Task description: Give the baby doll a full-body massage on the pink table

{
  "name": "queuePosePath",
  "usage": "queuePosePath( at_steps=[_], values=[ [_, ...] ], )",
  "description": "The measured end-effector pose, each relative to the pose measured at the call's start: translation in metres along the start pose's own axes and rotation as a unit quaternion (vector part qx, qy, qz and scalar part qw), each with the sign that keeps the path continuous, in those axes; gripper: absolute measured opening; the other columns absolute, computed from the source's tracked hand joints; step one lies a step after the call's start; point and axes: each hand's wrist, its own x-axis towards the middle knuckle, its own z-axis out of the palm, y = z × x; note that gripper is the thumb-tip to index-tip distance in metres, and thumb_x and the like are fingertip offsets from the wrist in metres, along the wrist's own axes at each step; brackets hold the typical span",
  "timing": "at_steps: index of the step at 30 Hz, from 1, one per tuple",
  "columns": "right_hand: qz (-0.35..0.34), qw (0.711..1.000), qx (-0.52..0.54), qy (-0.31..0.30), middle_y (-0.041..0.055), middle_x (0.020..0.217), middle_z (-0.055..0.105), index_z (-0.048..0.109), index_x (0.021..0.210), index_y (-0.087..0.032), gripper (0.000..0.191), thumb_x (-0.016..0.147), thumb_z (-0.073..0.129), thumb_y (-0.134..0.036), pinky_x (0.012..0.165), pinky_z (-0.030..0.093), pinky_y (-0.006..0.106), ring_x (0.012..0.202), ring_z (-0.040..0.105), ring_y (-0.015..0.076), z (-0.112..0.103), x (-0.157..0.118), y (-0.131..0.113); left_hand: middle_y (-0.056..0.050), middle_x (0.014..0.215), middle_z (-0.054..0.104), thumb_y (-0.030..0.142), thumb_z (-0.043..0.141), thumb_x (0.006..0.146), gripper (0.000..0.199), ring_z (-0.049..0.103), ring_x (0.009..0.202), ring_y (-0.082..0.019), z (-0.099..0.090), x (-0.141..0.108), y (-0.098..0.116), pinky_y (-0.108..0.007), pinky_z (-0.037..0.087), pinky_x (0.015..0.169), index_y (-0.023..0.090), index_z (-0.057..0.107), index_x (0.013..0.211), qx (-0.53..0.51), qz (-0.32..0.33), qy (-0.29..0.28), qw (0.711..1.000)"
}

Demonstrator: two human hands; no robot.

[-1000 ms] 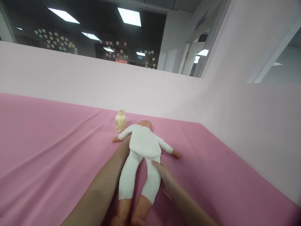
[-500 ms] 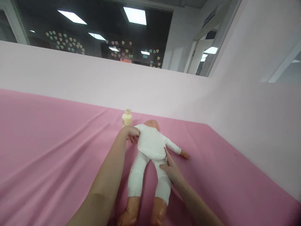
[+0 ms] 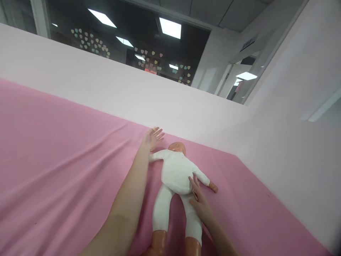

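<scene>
A baby doll (image 3: 177,174) in white clothes lies on a pink sheet (image 3: 87,160), its head towards the wall and its legs towards me. My left hand (image 3: 153,138) is raised above the doll's left-side arm, fingers spread, beside the head. Behind that hand the cream pump bottle (image 3: 152,149) is almost wholly hidden; I cannot tell whether the hand touches it. On the doll's right-side hip and lower torso rests my right hand (image 3: 198,199), its fingers apart and gripping nothing. The doll's feet are partly cut off by the lower edge.
A white wall (image 3: 106,96) runs behind the pink surface, with a window (image 3: 119,21) above it bearing heart-shaped stickers. Another white wall (image 3: 287,149) closes off the right side. Folds crease the sheet on the left.
My left hand has left the doll's side and moved up to the bottle, fingers now spread. The doll's left-side arm now shows stretched outward. The camera view has tilted.
</scene>
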Motion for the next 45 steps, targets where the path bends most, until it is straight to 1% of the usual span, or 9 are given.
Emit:
queuePosePath(
  at_steps=[2, 5, 10, 14, 23, 28, 35, 40, 45],
  values=[
    [-0.051, 0.997, -0.05, -0.028, -0.0049, 0.169, 0.02, 0.056, 0.145, -0.034, 0.081, 0.067, 0.05, -0.014, 0.127, 0.017, 0.047, 0.159, 0.004, 0.0217, 0.001, 0.0, -0.001, -0.009, 0.152, 0.052, 0.038, 0.031, 0.1, 0.043, 0.06, 0.13, -0.022, -0.003, 0.005, 0.002, -0.038, 0.052, 0.104, 0.023, 0.054, 0.134, 0.006, 0.046, 0.034, 0.998],
    [-0.06, 0.988, -0.117, -0.079, -0.0034, 0.159, 0.042, 0.062, 0.139, -0.032, 0.075, 0.069, 0.046, -0.013, 0.129, 0.005, 0.051, 0.157, 0.02, 0.0213, 0.002, 0.003, -0.008, -0.004, 0.155, 0.05, 0.034, 0.035, 0.099, 0.043, 0.047, 0.143, -0.023, -0.004, 0.011, 0.0, -0.041, 0.042, 0.115, 0.026, 0.053, 0.137, 0.175, 0.144, 0.098, 0.969],
    [-0.018, 0.993, -0.096, -0.059, -0.0001, 0.143, 0.061, 0.077, 0.116, -0.033, 0.061, 0.064, 0.052, -0.012, 0.13, 0.001, 0.051, 0.15, 0.038, 0.028, 0.007, 0.014, -0.019, -0.003, 0.166, 0.032, 0.019, 0.04, 0.093, 0.055, 0.011, 0.158, -0.028, -0.004, 0.019, -0.017, -0.06, 0.001, 0.126, 0.027, 0.049, 0.147, 0.579, 0.208, 0.093, 0.783],
    [0.002, 0.998, -0.058, -0.029, -0.0015, 0.137, 0.065, 0.081, 0.1, -0.039, 0.054, 0.062, 0.058, -0.008, 0.129, 0.018, 0.048, 0.148, 0.04, 0.0303, 0.011, 0.016, -0.021, -0.006, 0.169, 0.024, 0.018, 0.034, 0.094, 0.065, 0.005, 0.159, -0.029, -0.003, 0.022, -0.022, -0.068, -0.005, 0.123, 0.022, 0.032, 0.158, 0.66, 0.211, 0.096, 0.715],
    [-0.005, 0.998, -0.062, -0.006, 0.005, 0.124, 0.071, 0.08, 0.095, -0.034, 0.039, 0.064, 0.066, -0.014, 0.121, 0.035, 0.049, 0.136, 0.051, 0.0356, 0.012, 0.02, -0.027, -0.004, 0.164, 0.037, 0.007, 0.037, 0.084, 0.071, 0.007, 0.158, -0.034, -0.001, 0.021, -0.012, -0.077, -0.004, 0.119, 0.027, 0.045, 0.152, 0.686, 0.167, 0.094, 0.702],
    [-0.004, 0.988, -0.144, -0.047, 0.0067, 0.081, 0.071, 0.073, 0.068, -0.025, 0.013, 0.071, 0.064, -0.016, 0.11, 0.042, 0.049, 0.102, 0.066, 0.0319, 0.01, 0.043, -0.067, -0.004, 0.164, 0.036, 0.012, 0.039, 0.088, 0.069, 0.012, 0.157, -0.039, 0.004, 0.02, -0.017, -0.079, 0.002, 0.118, 0.031, 0.041, 0.154, 0.694, 0.155, 0.115, 0.694],
    [-0.076, 0.987, -0.133, -0.056, 0.0016, 0.112, 0.073, 0.073, 0.096, -0.025, 0.026, 0.088, 0.049, -0.024, 0.1, 0.045, 0.038, 0.112, 0.064, 0.0233, 0.007, 0.067, -0.13, -0.007, 0.158, 0.042, 0.015, 0.045, 0.088, 0.045, 0.025, 0.15, -0.042, 0.003, 0.02, -0.028, -0.079, 0.002, 0.118, 0.03, 0.068, 0.124, 0.715, 0.183, 0.15, 0.658],
    [-0.091, 0.988, -0.121, -0.044, 0.0038, 0.115, 0.071, 0.071, 0.106, -0.023, 0.031, 0.089, 0.046, -0.025, 0.088, 0.049, 0.035, 0.103, 0.066, 0.0221, 0.002, 0.068, -0.135, -0.006, 0.16, 0.041, 0.017, 0.042, 0.091, 0.05, 0.028, 0.148, -0.04, 0.006, 0.019, -0.028, -0.08, 0.007, 0.117, 0.032, 0.06, 0.135, 0.726, 0.191, 0.135, 0.647],
    [-0.114, 0.988, -0.102, -0.029, 0.0047, 0.118, 0.071, 0.071, 0.109, -0.023, 0.03, 0.089, 0.048, -0.025, 0.093, 0.05, 0.037, 0.108, 0.065, 0.0219, -0.011, 0.067, -0.131, -0.007, 0.158, 0.044, 0.019, 0.039, 0.094, 0.063, 0.029, 0.149, -0.037, 0.009, 0.019, -0.026, -0.078, 0.01, 0.117, 0.035, 0.039, 0.154, 0.747, 0.163, 0.139, 0.63]
  ],
)
